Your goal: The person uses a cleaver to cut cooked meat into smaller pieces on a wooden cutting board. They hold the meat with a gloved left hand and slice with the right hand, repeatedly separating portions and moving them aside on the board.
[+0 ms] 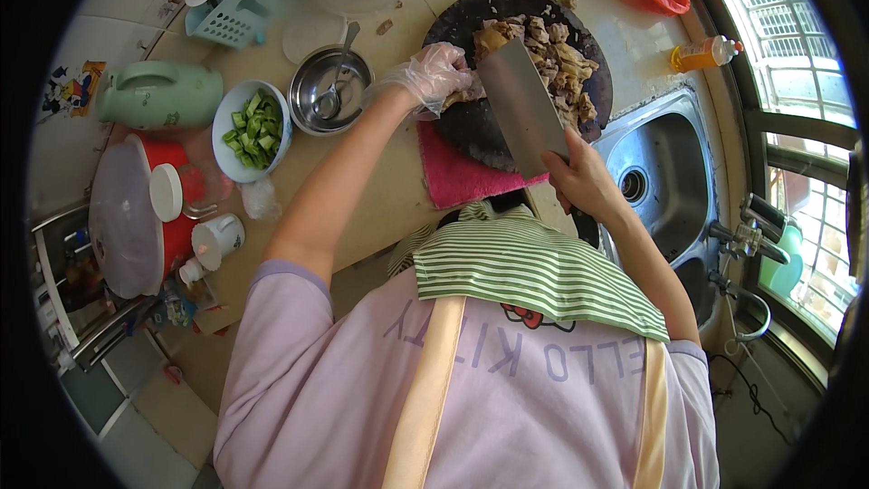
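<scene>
My left hand (438, 75) wears a clear plastic glove and grips a piece of meat (468, 92) at the left side of a round dark chopping board (468, 132). In my bare right hand (585, 176) is the handle of a broad cleaver (526, 105). Its blade slants across the board, with the far end beside the held meat. Chopped meat pieces (567, 71) are heaped on the board to the right of the blade, which hides some of them. A pink cloth (451, 180) lies partly under the board's near edge.
Left of the board are a steel bowl (295, 92) with a spoon (339, 68), a bowl of cut green vegetable (254, 129) and a green jug (170, 95). A steel sink (669, 170) with a faucet (743, 241) lies to the right. Behind it stands an orange bottle (703, 54).
</scene>
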